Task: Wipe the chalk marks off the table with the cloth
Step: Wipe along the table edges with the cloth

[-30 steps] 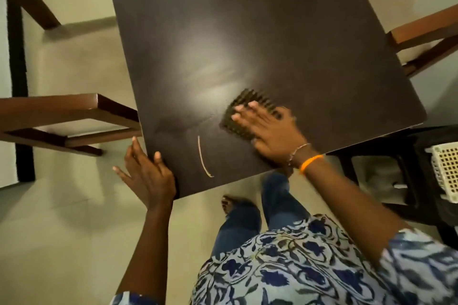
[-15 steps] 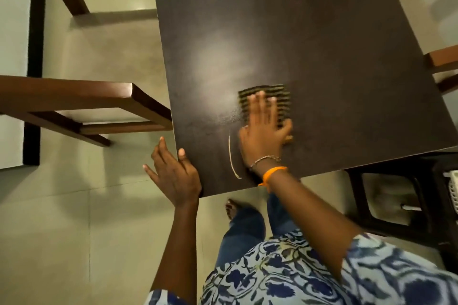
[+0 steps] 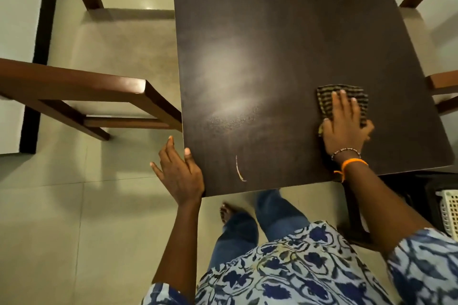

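Note:
A dark brown table fills the upper middle of the view. A thin curved chalk mark lies near its front edge, left of centre. A dark striped cloth lies flat on the table's right side. My right hand presses down on the cloth with fingers spread. The cloth is well to the right of the chalk mark. My left hand rests against the table's front left corner, thumb on top and fingers apart, holding nothing.
A brown wooden chair stands at the table's left edge. Another chair is at the right. A dark stool or frame and a white lattice basket sit lower right. My legs stand below the front edge.
My right hand has slid the cloth to the right across the table, away from the chalk mark. My left hand has stayed on the front left corner.

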`<state>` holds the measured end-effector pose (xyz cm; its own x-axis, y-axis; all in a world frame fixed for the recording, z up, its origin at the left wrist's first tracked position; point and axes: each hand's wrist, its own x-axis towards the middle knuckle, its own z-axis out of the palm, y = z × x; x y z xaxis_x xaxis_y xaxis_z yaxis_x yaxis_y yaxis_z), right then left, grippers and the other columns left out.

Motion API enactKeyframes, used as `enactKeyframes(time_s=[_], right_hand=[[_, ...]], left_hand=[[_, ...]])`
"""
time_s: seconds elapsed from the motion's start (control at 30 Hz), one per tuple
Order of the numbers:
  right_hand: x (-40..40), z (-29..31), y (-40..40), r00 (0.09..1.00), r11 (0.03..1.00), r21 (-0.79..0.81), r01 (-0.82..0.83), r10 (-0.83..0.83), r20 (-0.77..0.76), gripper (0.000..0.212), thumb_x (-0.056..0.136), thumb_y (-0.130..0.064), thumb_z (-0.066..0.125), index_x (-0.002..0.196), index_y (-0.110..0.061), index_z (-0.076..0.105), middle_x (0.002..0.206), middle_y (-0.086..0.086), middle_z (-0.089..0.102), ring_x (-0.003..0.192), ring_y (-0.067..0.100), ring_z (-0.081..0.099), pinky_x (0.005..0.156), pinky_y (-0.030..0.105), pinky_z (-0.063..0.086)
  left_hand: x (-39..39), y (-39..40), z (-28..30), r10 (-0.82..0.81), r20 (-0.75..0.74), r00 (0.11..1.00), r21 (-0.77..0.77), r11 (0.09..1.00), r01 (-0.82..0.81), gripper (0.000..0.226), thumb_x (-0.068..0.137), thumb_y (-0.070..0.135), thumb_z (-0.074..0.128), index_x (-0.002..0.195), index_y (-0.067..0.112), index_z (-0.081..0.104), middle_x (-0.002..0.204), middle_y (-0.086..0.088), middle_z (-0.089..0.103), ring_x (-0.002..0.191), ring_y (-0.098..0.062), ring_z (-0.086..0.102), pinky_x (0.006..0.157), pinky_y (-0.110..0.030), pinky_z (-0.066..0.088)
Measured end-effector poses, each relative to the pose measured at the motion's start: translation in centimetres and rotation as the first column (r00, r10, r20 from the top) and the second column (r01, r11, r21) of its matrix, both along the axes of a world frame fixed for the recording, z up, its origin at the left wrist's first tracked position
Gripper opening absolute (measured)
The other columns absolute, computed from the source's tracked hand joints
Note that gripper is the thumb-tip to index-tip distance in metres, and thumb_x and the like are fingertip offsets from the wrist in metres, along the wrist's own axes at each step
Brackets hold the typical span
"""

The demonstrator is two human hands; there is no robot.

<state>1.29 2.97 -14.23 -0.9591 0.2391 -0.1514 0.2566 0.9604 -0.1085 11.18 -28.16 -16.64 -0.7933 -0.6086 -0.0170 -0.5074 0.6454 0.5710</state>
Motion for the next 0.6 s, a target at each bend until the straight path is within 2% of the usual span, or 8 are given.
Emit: enactKeyframes(time_s=[0.07,0.13,0.2,0.27,0.37,0.47,0.53,0.6], right_hand=[[-0.2,-0.1,-1.6,0.992,0.992,-0.003,0.128,-0.128,-0.019,0.065,0.087,-0.024,0.043,0.148,-0.025,0.02,0.158,-0.002,0.014,0.145,0.023,0.014,0.103,0.062,0.019],[-0.3,0.0,-5.9,0.988,0.989,-0.001,0.151,-0.151,-0.021,0.067,0.088,-0.025,0.045,0.149,-0.024,0.016,0.159,0.0,0.01,0.146,0.025,0.011,0.103,0.063,0.018],[0.1,-0.1,-11.8,1.0,1.0,0.006,0.004,-0.004,0.003,0.071,0.087,-0.028,0.042,0.149,-0.027,0.009,0.16,-0.001,0.004,0.146,0.024,0.006,0.103,0.062,0.017],[1.3,-0.5,-18.6,0.964,0.964,-0.038,-0.264,0.265,0.015,0.073,0.086,-0.031,0.041,0.149,-0.029,0.005,0.16,-0.003,0.001,0.147,0.023,0.002,0.103,0.06,0.015],[2.4,-0.3,-25.7,0.721,0.713,-0.152,-0.684,0.693,0.004,0.068,0.086,-0.032,0.042,0.148,-0.03,0.016,0.159,-0.005,0.008,0.147,0.02,0.006,0.103,0.056,0.014],[-0.5,-0.2,-24.3,0.525,0.519,-0.123,-0.846,0.851,-0.023,0.063,0.086,-0.032,0.04,0.147,-0.032,0.023,0.158,-0.008,0.016,0.146,0.017,0.013,0.101,0.048,0.018],[-2.5,-0.2,-20.4,0.569,0.566,-0.058,-0.822,0.822,-0.036,0.066,0.083,-0.032,0.04,0.147,-0.033,0.022,0.157,-0.009,0.019,0.145,0.015,0.018,0.097,0.045,0.023],[-4.7,0.0,-15.1,0.734,0.735,0.01,-0.678,0.678,-0.042,0.067,0.08,-0.031,0.039,0.146,-0.033,0.025,0.156,-0.008,0.023,0.143,0.015,0.023,0.094,0.045,0.027]], left_hand=[[-0.1,-0.1,0.0,0.009,0.002,1.0,0.003,1.0,-0.009,0.047,0.095,0.032,0.033,0.134,0.01,0.043,0.134,-0.01,0.049,0.128,-0.028,0.044,0.115,-0.049,0.01],[-0.1,-0.1,0.1,0.02,0.008,1.0,0.016,1.0,-0.02,0.047,0.095,0.032,0.033,0.135,0.01,0.043,0.135,-0.01,0.049,0.129,-0.027,0.043,0.115,-0.049,0.011],[-0.1,-0.2,0.1,0.006,0.011,1.0,0.024,1.0,-0.006,0.046,0.095,0.031,0.033,0.134,0.01,0.043,0.135,-0.01,0.049,0.129,-0.027,0.042,0.115,-0.048,0.013],[-0.2,-0.4,0.2,0.011,0.01,1.0,0.052,0.999,-0.011,0.044,0.094,0.027,0.033,0.133,0.009,0.045,0.134,-0.011,0.049,0.128,-0.028,0.043,0.114,-0.048,0.018],[-0.2,-0.7,0.2,0.011,-0.035,0.999,0.096,0.995,-0.008,0.04,0.092,0.016,0.036,0.127,0.005,0.049,0.128,-0.014,0.052,0.12,-0.032,0.048,0.104,-0.051,0.035],[-0.2,-0.8,0.2,-0.013,-0.053,0.999,0.136,0.991,0.02,0.038,0.094,0.016,0.033,0.125,0.004,0.051,0.126,-0.014,0.053,0.115,-0.029,0.05,0.096,-0.041,0.042],[0.0,-0.6,0.2,-0.017,-0.052,0.998,0.153,0.988,0.025,0.038,0.095,0.018,0.031,0.125,0.006,0.052,0.126,-0.012,0.053,0.113,-0.025,0.049,0.092,-0.034,0.041],[0.0,-0.6,0.3,-0.015,-0.052,0.999,0.171,0.985,0.024,0.039,0.095,0.021,0.03,0.124,0.009,0.052,0.126,-0.01,0.053,0.112,-0.022,0.048,0.088,-0.028,0.04]])
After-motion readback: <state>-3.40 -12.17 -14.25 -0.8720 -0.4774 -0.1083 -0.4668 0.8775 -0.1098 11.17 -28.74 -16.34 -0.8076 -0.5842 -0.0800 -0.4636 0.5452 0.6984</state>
